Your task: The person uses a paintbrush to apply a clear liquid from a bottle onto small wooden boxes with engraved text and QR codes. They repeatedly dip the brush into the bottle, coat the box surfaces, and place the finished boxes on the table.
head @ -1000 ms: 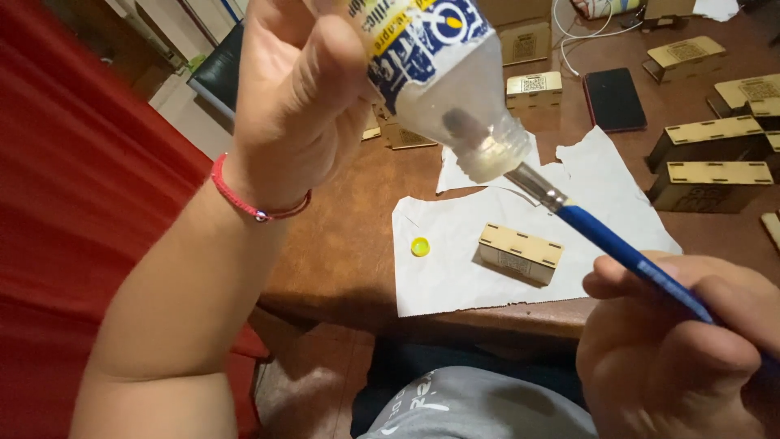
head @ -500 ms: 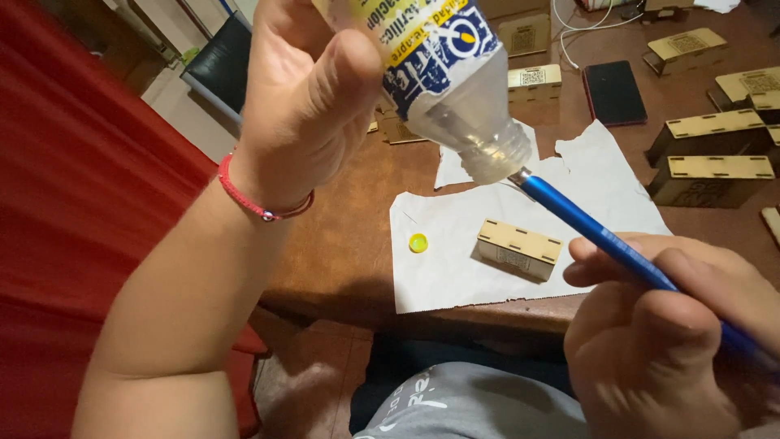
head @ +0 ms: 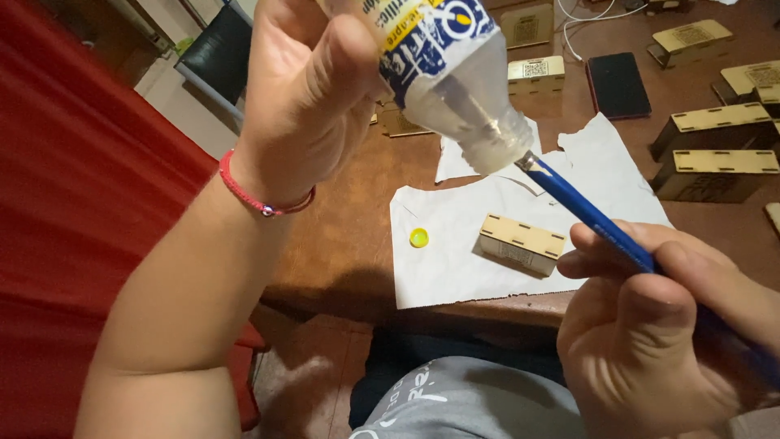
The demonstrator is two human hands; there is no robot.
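My left hand (head: 309, 106) grips a clear plastic bottle (head: 455, 73) with a blue and yellow label, held tilted with its open mouth pointing down to the right. My right hand (head: 666, 325) holds a blue-handled paintbrush (head: 589, 213); its bristle end is pushed up into the bottle's mouth. Below them, a small pale wooden box (head: 522, 242) lies on a torn white paper sheet (head: 455, 260) on the brown table. A small yellow cap (head: 418, 237) rests on the paper left of the box. A red cord bracelet (head: 260, 199) circles my left wrist.
Several more wooden boxes (head: 715, 154) lie across the table to the right and at the back. A black phone (head: 617, 84) and white cables (head: 593, 12) sit at the far side. A red cloth (head: 73, 244) fills the left. The table edge (head: 341, 297) runs just above my lap.
The brush tip stays in the bottle's mouth; my right hand and the brush have shifted slightly up and left. The bottle has barely moved.
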